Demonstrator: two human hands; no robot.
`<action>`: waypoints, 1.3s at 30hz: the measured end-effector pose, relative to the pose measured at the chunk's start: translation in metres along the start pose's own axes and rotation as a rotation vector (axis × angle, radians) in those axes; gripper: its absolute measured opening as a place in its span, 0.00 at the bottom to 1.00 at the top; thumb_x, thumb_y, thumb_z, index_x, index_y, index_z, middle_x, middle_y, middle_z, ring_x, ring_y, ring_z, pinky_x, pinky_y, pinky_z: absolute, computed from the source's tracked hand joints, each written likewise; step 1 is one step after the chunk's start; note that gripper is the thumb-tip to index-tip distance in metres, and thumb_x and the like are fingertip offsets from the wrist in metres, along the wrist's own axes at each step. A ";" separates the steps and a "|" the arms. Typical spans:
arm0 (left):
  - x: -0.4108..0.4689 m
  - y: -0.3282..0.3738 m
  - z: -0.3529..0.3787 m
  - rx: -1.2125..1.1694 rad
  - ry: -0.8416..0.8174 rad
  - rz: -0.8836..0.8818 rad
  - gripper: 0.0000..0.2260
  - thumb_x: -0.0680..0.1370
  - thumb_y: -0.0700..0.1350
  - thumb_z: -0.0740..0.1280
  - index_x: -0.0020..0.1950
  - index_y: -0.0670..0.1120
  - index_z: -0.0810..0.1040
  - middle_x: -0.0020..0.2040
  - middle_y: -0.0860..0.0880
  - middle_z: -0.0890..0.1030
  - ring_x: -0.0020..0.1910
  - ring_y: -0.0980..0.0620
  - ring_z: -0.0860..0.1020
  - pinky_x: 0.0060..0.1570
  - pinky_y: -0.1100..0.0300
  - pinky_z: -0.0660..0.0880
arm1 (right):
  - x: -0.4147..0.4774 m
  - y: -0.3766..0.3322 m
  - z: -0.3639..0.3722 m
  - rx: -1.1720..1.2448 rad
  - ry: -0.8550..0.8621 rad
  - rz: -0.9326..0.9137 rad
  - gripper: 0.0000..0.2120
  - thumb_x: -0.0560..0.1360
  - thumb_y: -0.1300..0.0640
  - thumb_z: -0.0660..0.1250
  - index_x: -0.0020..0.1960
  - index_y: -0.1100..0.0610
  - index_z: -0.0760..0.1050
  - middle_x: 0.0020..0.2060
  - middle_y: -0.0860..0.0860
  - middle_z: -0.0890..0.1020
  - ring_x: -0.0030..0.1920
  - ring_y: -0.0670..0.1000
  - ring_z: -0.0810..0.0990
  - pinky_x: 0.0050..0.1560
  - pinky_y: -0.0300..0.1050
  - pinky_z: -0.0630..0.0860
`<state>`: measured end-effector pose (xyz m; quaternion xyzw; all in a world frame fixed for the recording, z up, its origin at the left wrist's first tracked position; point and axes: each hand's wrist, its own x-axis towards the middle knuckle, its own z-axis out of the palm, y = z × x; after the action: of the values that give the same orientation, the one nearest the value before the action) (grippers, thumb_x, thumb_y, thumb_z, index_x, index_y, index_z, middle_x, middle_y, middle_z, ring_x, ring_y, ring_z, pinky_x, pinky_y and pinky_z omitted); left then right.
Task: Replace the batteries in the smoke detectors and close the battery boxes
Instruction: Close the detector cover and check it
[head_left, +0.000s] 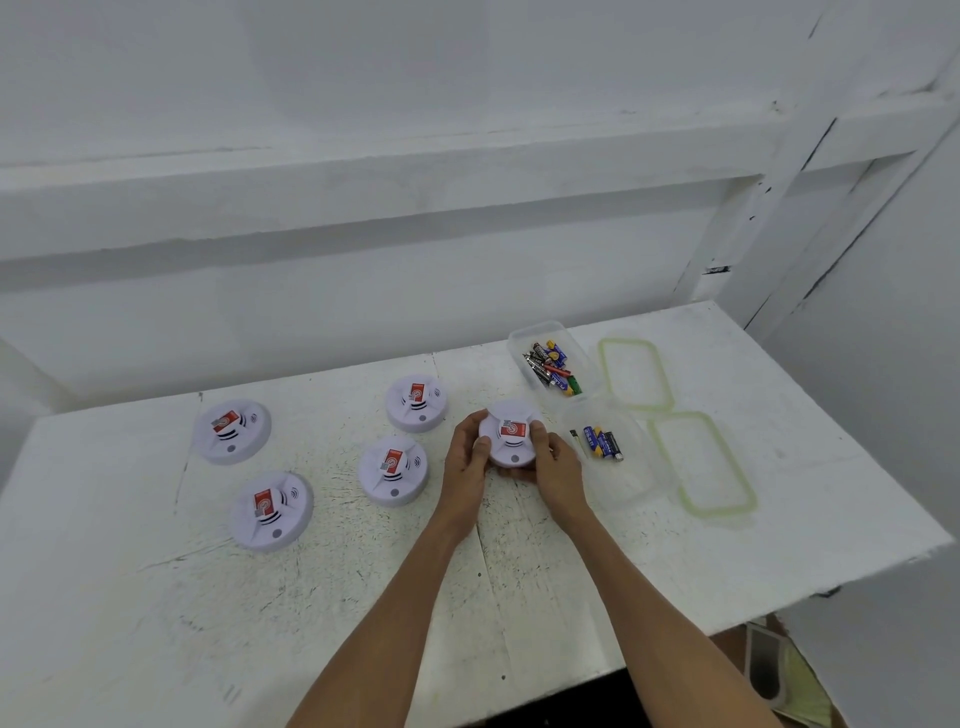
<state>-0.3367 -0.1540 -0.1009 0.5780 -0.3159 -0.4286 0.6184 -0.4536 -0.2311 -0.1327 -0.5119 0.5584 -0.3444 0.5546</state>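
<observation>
White plastic smoke detector (511, 439), centre-right of frame: probably light, rigid, slick-rimmed. Gripped at opposite edges by left hand (467, 454) and right hand (555, 463), fingers curled.

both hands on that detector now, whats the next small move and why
Probably flip the smoke detector over: the left hand and right hand grip its rim with the red-labelled face up, so no battery compartment shows. The near battery box is already open.

On the table (519, 597), four smoke detectors (393, 470) lie left of a fifth detector (510, 434). Right of it sit the far box (537, 328) and near box (631, 483), batteries (553, 366) inside, lids (635, 375) farther right.
</observation>
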 end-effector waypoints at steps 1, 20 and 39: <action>0.000 0.000 0.000 0.002 0.001 0.003 0.16 0.87 0.41 0.59 0.75 0.50 0.70 0.68 0.57 0.77 0.64 0.65 0.78 0.58 0.67 0.77 | 0.000 0.000 0.000 -0.001 0.000 -0.001 0.30 0.72 0.26 0.59 0.49 0.50 0.83 0.44 0.51 0.87 0.47 0.53 0.86 0.52 0.60 0.82; 0.000 0.000 0.000 0.009 0.006 -0.012 0.16 0.87 0.41 0.59 0.76 0.48 0.70 0.69 0.56 0.78 0.64 0.64 0.78 0.58 0.66 0.77 | -0.005 -0.004 -0.001 -0.007 -0.016 0.002 0.31 0.72 0.25 0.58 0.51 0.51 0.83 0.46 0.51 0.87 0.49 0.53 0.86 0.53 0.59 0.82; 0.013 0.021 -0.022 -0.196 0.032 -0.136 0.16 0.85 0.37 0.61 0.73 0.47 0.73 0.71 0.45 0.78 0.68 0.45 0.79 0.64 0.50 0.79 | -0.020 -0.045 0.029 -0.047 0.071 0.029 0.21 0.77 0.32 0.59 0.44 0.47 0.80 0.43 0.48 0.86 0.46 0.50 0.85 0.52 0.57 0.82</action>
<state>-0.3080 -0.1566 -0.0845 0.5417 -0.2225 -0.4890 0.6464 -0.4197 -0.2171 -0.0888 -0.5041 0.5930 -0.3411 0.5271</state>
